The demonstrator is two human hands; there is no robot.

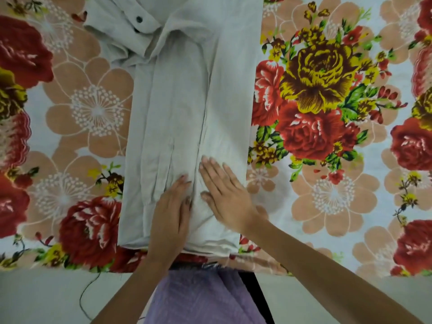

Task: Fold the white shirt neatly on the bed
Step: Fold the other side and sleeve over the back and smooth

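The white shirt [184, 101] lies on the bed as a long narrow strip, its sides folded in toward the middle. Its hem is at the near edge and a cuff with a dark button [139, 19] lies across the top left. My left hand [171, 213] rests flat, palm down, on the lower middle of the shirt. Just to its right, my right hand [225, 192] also lies flat on the cloth with fingers spread, pointing up and to the left. Neither hand grips the fabric.
A bedsheet [315, 113] with large red, yellow and peach flowers covers the bed on both sides of the shirt. The bed's near edge [58, 268] runs across the bottom, with pale floor below. My purple garment [198, 298] shows at the bottom centre.
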